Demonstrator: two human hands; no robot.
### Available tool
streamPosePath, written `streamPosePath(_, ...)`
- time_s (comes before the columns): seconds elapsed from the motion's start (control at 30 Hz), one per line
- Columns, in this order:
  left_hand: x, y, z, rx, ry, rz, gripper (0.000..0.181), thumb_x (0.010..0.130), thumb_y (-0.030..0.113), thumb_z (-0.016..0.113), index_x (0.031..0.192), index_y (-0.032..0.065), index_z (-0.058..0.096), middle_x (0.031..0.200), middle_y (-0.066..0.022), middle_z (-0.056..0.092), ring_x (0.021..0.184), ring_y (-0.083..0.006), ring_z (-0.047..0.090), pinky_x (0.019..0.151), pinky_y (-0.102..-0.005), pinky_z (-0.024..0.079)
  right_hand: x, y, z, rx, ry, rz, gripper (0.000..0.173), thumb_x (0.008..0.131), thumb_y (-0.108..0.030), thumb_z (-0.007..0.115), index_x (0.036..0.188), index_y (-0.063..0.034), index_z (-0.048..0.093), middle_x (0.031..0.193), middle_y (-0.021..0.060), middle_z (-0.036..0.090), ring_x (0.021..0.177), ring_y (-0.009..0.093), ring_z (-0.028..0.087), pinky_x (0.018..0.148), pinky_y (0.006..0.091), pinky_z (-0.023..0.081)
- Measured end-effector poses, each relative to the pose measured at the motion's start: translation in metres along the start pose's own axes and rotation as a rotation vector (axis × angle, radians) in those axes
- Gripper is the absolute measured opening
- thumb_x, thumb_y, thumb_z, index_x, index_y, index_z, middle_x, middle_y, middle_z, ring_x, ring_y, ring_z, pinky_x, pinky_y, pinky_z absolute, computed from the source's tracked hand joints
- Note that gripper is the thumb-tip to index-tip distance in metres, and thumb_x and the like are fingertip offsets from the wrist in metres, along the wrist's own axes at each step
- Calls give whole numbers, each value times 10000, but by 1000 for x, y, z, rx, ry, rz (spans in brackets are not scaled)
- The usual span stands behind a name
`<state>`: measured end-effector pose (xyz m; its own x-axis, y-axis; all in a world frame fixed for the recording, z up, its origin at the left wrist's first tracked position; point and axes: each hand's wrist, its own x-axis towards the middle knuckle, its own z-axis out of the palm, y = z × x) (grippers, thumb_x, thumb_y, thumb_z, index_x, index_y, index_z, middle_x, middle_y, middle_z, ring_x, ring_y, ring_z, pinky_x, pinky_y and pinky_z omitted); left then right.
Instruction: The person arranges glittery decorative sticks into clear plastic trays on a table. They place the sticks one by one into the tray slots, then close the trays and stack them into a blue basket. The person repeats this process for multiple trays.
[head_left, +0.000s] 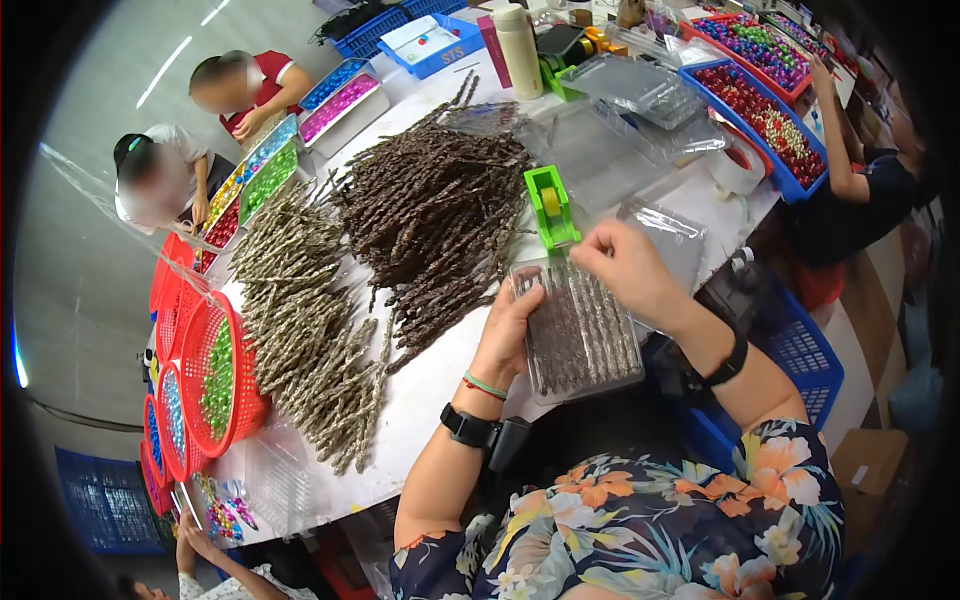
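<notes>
My left hand (511, 326) grips the left side of a clear plastic box (585, 337), thumb over its upper face. Inside lie rows of twisted bead-like strands, dark on the left and pale silvery on the right. Above the box's upper right corner is my right hand (619, 259), fingers curled together and slightly blurred. Whether it pinches a bit of tape cannot be seen. A green tape dispenser (551, 208) with a yellow roll stands just beyond the box. Left of it spread a pile of dark brown strands (435, 195) and a pile of pale silvery strands (300, 300).
Clear plastic boxes and lids (600, 150) lie beyond the dispenser, near a wide tape roll (736, 168) and a cream bottle (517, 56). Red baskets (244, 375) of beads line the left edge. A blue bead tray (750, 124) sits far right. Co-workers surround the table (420, 397).
</notes>
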<state>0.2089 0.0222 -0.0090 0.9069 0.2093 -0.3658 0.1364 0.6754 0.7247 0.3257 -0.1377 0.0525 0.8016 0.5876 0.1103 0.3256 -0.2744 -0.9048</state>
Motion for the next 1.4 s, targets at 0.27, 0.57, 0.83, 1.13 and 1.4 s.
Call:
streamPosePath(0.27,2,3,6,-6,12,18,297,1017,88,527,1310,93,480,1030,-121,680,840,-214,701,711,-373,617,-157,-14,-27,654,-386,474,124,960,-126,689,909,-14,683,806,-17,621,724,48,551,661,222,456)
streamPosePath(0.57,0,5,7,-39,-12,8,293,1040,118,495,1329,74,489,1059,-121,663,912,-218,694,773,-393,626,-176,57,12,635,-436,608,218,947,-213,712,896,-1,704,760,16,654,661,63,567,591,226,453)
streamPosePath(0.83,-2,16,-7,-154,-76,-135,303,1037,116,498,1327,32,523,1145,-120,675,970,-223,707,836,-397,632,-130,37,24,677,-147,204,258,922,-3,682,1180,13,669,972,88,736,855,161,695,781,313,569)
streamPosePath(1.13,-12,19,9,-106,-9,-40,301,1022,94,505,1312,16,528,1148,-137,682,973,-243,715,834,-409,636,-96,90,40,963,-180,-36,444,1039,-169,557,1448,-14,479,1403,129,579,1260,203,579,1085,386,466)
streamPosePath(1.4,-14,17,-4,-65,-76,-11,387,1019,76,497,1397,-3,485,1235,-148,662,1044,-232,697,895,-384,612,-18,75,20,1724,-421,625,779,1049,-624,324,1348,63,537,1287,225,651,1173,320,653,1059,462,500)
